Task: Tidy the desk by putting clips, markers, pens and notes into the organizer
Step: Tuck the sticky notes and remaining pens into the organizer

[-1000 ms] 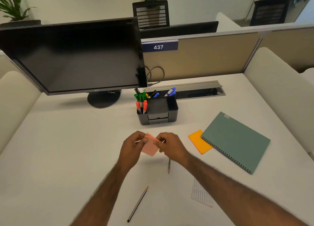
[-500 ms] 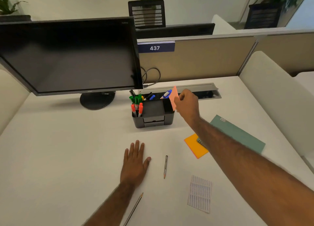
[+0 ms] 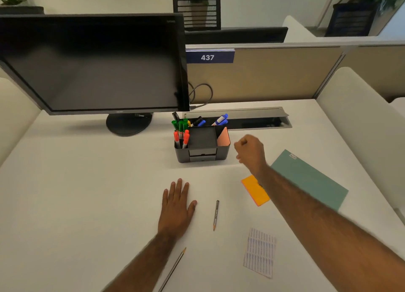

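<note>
With the pink note (image 3: pixel 223 137) leaning in the organizer (image 3: pixel 202 148) just left of the curled, empty right hand (image 3: pixel 249 152), and the left hand (image 3: pixel 176 206) flat and empty, reach back for the orange notes (image 3: pixel 255 189) under the wrist, lifting the pad by its edges.

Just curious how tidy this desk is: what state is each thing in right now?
Pink notes: standing in the organizer.
Orange notes: flat on desk.
Short pencil: lying loose.
Long pencil: lying loose.
Monitor: off.
Left hand: flat, empty.
Right hand: fisted, empty.
</note>
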Demonstrator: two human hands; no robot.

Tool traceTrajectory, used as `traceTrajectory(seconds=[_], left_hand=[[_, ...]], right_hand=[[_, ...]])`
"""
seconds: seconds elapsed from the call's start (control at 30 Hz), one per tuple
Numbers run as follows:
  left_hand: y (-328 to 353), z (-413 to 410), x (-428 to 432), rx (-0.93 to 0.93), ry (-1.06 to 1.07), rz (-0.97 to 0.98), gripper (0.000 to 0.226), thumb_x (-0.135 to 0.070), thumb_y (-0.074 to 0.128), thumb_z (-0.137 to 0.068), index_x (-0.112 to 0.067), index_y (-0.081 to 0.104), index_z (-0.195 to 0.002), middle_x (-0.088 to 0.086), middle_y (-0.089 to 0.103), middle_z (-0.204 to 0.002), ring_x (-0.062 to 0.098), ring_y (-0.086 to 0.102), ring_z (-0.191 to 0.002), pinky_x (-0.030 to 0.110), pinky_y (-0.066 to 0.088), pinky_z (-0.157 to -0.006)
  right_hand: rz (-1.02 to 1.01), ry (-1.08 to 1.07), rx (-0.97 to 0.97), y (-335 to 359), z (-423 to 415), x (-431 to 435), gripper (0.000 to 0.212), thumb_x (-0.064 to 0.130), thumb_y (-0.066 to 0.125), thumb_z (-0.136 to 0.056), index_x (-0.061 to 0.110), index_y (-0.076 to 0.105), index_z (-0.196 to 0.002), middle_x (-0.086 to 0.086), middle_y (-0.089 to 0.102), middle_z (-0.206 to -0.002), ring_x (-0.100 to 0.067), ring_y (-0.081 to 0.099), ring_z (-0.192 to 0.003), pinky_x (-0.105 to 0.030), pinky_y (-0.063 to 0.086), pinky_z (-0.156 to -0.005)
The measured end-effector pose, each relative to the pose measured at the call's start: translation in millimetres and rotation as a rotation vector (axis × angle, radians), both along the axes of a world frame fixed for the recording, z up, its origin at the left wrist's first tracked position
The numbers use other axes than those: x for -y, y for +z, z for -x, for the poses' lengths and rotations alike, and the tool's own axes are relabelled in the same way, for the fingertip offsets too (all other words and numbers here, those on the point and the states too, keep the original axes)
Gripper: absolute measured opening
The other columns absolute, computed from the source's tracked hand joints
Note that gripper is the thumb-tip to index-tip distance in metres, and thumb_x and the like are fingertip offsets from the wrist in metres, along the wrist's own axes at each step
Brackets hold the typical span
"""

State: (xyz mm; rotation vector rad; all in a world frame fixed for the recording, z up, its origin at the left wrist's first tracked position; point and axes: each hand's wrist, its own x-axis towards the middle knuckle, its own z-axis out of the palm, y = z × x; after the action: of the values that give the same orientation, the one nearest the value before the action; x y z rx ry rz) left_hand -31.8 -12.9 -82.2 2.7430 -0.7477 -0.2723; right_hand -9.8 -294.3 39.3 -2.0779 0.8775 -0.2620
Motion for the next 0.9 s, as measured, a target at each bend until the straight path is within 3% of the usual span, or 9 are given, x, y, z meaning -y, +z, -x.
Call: traceTrajectory(seconds=[0.07, 0.13, 0.23, 0.33, 0.47, 0.7, 0.9], left_hand=[[10, 3, 10, 0.005, 0.021, 0.071, 0.057, -0.042, 0.033, -0.103, -0.019, 0.025, -0.155, 0.005, 0.004, -0.167, 0.021, -0.004, -0.153, 0.040, -0.004, -0.124], [23, 12, 26, 0.055, -0.012, 0.137, 0.046, -0.032, 0.043, -0.102, -0.017, 0.045, -0.145, 0.007, 0.024, -0.162, 0.025, 0.016, -0.151, 0.041, 0.005, -0.125], [38, 38, 52, 0.045, -0.158, 0.245, 0.036, -0.030, 0.048, -0.101, -0.020, 0.058, -0.134, 0.002, 0.046, -0.150, 0.022, 0.039, -0.140, 0.036, 0.024, -0.120], [41, 77, 72, -0.074, -0.406, 0.226, 0.036, -0.039, 0.044, -0.100, -0.025, 0.057, -0.131, -0.006, 0.054, -0.138, 0.015, 0.051, -0.124, 0.028, 0.037, -0.106], [32, 118, 88, -0.136, -0.564, 0.122, 0.044, -0.047, 0.047, -0.094, -0.024, 0.053, -0.131, -0.005, 0.052, -0.131, 0.016, 0.049, -0.116, 0.030, 0.044, -0.099], [32, 134, 90, -0.339, -0.394, 0.091, 0.059, -0.046, 0.055, -0.090, -0.025, 0.041, -0.143, -0.006, 0.043, -0.135, 0.015, 0.043, -0.121, 0.029, 0.042, -0.102], [39, 130, 90, -0.557, -0.200, 0.244, 0.064, -0.036, 0.065, -0.089, -0.026, 0.037, -0.146, -0.005, 0.042, -0.137, 0.014, 0.046, -0.121, 0.030, 0.045, -0.103]], right_hand=[[0.063, 0.093, -0.067, -15, 41, 1, 0.010, 0.017, 0.061, -0.087, 0.014, 0.060, -0.078, -0.003, 0.067, -0.078, -0.024, 0.067, -0.074, -0.037, 0.055, -0.066], [0.106, 0.221, -0.185, -34, 93, -1, 0.002, 0.020, 0.067, -0.084, 0.018, 0.065, -0.084, 0.002, 0.066, -0.085, -0.022, 0.065, -0.084, -0.029, 0.045, -0.070], [0.134, 0.387, -0.429, -55, 174, -8, 0.036, 0.037, 0.075, -0.080, 0.025, 0.062, -0.111, 0.004, 0.057, -0.108, -0.015, 0.056, -0.101, -0.027, 0.042, -0.078], [0.361, 0.489, -0.638, -64, 224, -19, 0.065, 0.055, 0.073, -0.070, 0.029, 0.047, -0.124, 0.003, 0.044, -0.118, -0.017, 0.044, -0.110, -0.035, 0.048, -0.080], [0.459, 0.429, -0.724, -65, 233, -32, 0.069, 0.054, 0.077, -0.068, 0.026, 0.040, -0.120, -0.001, 0.043, -0.117, -0.021, 0.046, -0.107, -0.036, 0.050, -0.074], [0.193, 0.263, -0.689, -74, 223, -34, 0.066, 0.048, 0.084, -0.065, 0.022, 0.046, -0.112, -0.001, 0.054, -0.108, -0.020, 0.059, -0.097, -0.033, 0.053, -0.078], [-0.108, 0.141, -0.587, -72, 215, -28, 0.025, 0.021, 0.082, -0.075, 0.016, 0.058, -0.078, 0.002, 0.065, -0.083, -0.014, 0.065, -0.075, -0.021, 0.048, -0.057]])
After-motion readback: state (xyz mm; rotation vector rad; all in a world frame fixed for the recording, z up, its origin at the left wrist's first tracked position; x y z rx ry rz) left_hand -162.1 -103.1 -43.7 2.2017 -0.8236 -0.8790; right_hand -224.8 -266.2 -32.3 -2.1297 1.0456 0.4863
